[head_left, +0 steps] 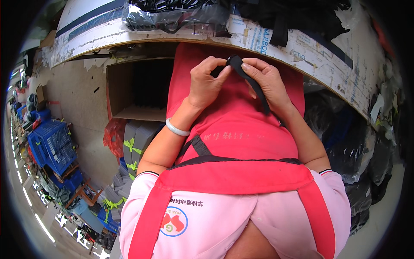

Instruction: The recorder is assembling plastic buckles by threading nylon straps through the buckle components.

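A black webbing strap (257,90) runs down from between my hands, over the red apron (241,125), and its lower end hangs free. At its upper end sits a small dark piece (233,59), perhaps a buckle, too small to tell. My left hand (208,82) pinches that end between thumb and forefinger. My right hand (269,82) grips the strap just below it, the thumb pressed on the webbing. Both hands are close together above my lap, in front of the table edge.
The worn white table (297,56) curves across the top, with a clear plastic bag of black parts (172,19) and dark straps (280,28) on it. An open cardboard box (116,86) stands left below. Blue crates (51,144) are farther left; plastic-wrapped bundles (349,142) lie right.
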A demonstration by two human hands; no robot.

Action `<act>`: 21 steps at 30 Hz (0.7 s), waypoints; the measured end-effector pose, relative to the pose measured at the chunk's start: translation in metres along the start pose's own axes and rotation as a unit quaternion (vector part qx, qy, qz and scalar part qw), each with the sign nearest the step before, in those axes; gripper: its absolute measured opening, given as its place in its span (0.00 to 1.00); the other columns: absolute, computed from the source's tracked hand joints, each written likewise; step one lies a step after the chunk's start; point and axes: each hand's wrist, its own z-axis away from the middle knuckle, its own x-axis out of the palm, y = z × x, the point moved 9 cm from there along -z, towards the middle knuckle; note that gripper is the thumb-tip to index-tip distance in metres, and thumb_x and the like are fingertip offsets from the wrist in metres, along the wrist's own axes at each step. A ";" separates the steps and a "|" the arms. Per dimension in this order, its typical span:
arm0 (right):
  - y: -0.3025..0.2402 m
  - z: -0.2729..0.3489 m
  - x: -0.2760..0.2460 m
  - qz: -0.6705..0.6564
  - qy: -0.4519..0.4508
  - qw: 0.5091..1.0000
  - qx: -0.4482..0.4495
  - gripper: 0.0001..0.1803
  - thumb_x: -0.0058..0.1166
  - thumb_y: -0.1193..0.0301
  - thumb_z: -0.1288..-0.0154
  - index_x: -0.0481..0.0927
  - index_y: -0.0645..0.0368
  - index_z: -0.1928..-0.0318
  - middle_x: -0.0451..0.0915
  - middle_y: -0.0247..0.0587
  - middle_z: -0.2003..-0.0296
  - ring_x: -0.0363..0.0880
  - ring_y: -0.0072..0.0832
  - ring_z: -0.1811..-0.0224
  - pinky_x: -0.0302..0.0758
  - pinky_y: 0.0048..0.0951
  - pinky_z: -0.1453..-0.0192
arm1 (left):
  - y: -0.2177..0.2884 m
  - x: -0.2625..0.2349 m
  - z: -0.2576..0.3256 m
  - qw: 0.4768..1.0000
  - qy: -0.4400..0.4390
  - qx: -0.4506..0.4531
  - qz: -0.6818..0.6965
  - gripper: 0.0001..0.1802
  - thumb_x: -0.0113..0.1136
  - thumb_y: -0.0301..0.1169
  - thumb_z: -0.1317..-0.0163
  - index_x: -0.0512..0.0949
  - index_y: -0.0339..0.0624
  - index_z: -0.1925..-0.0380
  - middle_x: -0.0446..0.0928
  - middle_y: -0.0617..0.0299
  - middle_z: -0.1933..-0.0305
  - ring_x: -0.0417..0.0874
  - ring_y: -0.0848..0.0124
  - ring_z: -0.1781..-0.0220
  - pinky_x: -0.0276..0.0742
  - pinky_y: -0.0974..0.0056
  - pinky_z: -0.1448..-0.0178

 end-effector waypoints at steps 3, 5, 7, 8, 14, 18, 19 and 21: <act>0.003 -0.002 -0.002 0.001 0.003 1.000 0.005 0.10 0.55 0.66 0.31 0.79 0.61 0.60 0.74 0.27 0.81 0.66 0.12 0.88 0.61 0.15 0.86 | 0.004 0.004 0.001 1.000 -0.004 0.010 -0.004 0.06 0.68 0.21 0.46 0.80 0.36 0.69 0.75 0.63 0.76 0.73 0.78 0.75 0.67 0.72 0.71; 0.006 -0.002 -0.004 0.013 -0.001 1.000 0.013 0.10 0.55 0.66 0.31 0.78 0.61 0.62 0.73 0.27 0.81 0.66 0.12 0.89 0.61 0.15 0.86 | 0.005 0.004 0.002 1.000 -0.007 0.010 -0.004 0.06 0.68 0.21 0.46 0.80 0.36 0.69 0.75 0.64 0.76 0.73 0.79 0.75 0.67 0.72 0.71; 0.012 -0.001 -0.002 -0.013 -0.021 0.999 0.046 0.08 0.54 0.67 0.32 0.77 0.60 0.65 0.73 0.25 0.80 0.66 0.11 0.86 0.61 0.15 0.83 | -0.004 0.003 0.004 0.999 -0.002 -0.038 0.020 0.05 0.67 0.22 0.45 0.81 0.35 0.68 0.76 0.65 0.76 0.72 0.81 0.74 0.67 0.73 0.71; 0.012 -0.001 -0.003 -0.013 -0.020 0.999 0.046 0.08 0.54 0.67 0.32 0.77 0.60 0.65 0.73 0.25 0.80 0.66 0.11 0.86 0.61 0.15 0.83 | -0.004 0.003 0.004 0.999 -0.003 -0.038 0.019 0.05 0.67 0.22 0.45 0.81 0.35 0.68 0.76 0.65 0.76 0.72 0.81 0.74 0.67 0.73 0.71; 0.014 -0.003 0.003 -0.005 -0.059 0.997 0.045 0.08 0.53 0.68 0.33 0.75 0.56 0.69 0.72 0.22 0.77 0.64 0.08 0.79 0.59 0.13 0.77 | -0.014 0.004 0.007 0.994 -0.004 -0.089 0.062 0.05 0.67 0.23 0.45 0.80 0.35 0.70 0.75 0.64 0.76 0.72 0.80 0.75 0.67 0.73 0.71; 0.013 -0.002 0.005 0.001 -0.060 0.997 0.052 0.09 0.52 0.67 0.32 0.74 0.55 0.70 0.71 0.23 0.79 0.64 0.09 0.82 0.61 0.14 0.80 | -0.016 0.005 0.008 0.990 -0.006 -0.112 0.087 0.04 0.66 0.24 0.43 0.81 0.35 0.69 0.75 0.68 0.76 0.71 0.82 0.75 0.66 0.74 0.72; 0.014 -0.001 0.004 0.000 -0.053 0.996 0.066 0.09 0.52 0.67 0.32 0.74 0.54 0.70 0.71 0.23 0.80 0.64 0.10 0.84 0.61 0.14 0.82 | -0.017 0.006 0.009 0.988 -0.007 -0.121 0.098 0.04 0.66 0.24 0.42 0.81 0.35 0.69 0.75 0.70 0.77 0.70 0.84 0.75 0.66 0.75 0.73; 0.016 -0.003 0.004 -0.012 -0.056 0.996 0.066 0.09 0.52 0.66 0.32 0.74 0.54 0.70 0.70 0.23 0.80 0.64 0.10 0.85 0.61 0.14 0.83 | -0.028 0.010 0.014 0.972 -0.025 -0.181 0.146 0.04 0.65 0.25 0.41 0.81 0.36 0.67 0.74 0.72 0.77 0.69 0.85 0.77 0.64 0.77 0.74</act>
